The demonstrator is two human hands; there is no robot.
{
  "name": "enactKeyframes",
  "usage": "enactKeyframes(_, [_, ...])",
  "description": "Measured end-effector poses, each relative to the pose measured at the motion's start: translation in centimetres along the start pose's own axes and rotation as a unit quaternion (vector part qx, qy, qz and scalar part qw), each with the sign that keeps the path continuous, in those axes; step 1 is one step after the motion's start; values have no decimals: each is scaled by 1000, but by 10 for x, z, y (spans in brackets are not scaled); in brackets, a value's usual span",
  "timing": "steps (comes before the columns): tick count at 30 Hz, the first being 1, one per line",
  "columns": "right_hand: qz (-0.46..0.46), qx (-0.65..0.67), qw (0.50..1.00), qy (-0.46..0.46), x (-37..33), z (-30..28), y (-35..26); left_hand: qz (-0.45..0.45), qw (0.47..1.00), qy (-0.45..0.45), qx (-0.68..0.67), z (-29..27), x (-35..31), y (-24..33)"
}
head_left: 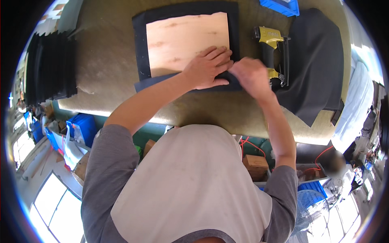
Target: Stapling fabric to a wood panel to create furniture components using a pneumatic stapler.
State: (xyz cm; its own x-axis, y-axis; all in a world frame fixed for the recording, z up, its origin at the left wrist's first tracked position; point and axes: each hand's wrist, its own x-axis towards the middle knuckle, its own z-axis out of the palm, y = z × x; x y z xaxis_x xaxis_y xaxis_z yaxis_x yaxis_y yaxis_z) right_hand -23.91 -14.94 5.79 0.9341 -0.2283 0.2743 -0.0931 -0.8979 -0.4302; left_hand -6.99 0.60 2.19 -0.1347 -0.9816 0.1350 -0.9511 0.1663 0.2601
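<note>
A pale wooden board (pixel 186 38) lies on a larger black sheet (pixel 141 52) that shows as a border around it. The sheet's near edge is folded up over the board's near side. My left hand (pixel 207 68) lies over the board's near right corner, fingers stretched out, with the thumb on the folded sheet. Beside it my right hand (pixel 250 75), a little blurred, has its fingers closed at the sheet's near right corner, apparently pinching it. Just right of that hand lies a yellow and black pneumatic staple gun (pixel 269 50).
A loose black sheet (pixel 318 60) drapes over the right part of the worktable (pixel 109 48). A tall stack of black sheets (pixel 50 67) stands at the left. A blue bin (pixel 283 7) sits at the far edge. Below the table are a cardboard box (pixel 256 167) and a fan (pixel 311 208).
</note>
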Motion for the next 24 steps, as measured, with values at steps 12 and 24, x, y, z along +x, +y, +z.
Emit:
enactKeyframes(12, [400, -5, 916, -28, -5, -48, 88, 45, 996, 74, 17, 8, 22, -11])
enactKeyframes(24, [585, 515, 627, 16, -69, -51, -127, 41, 986, 154, -50, 21, 19, -8])
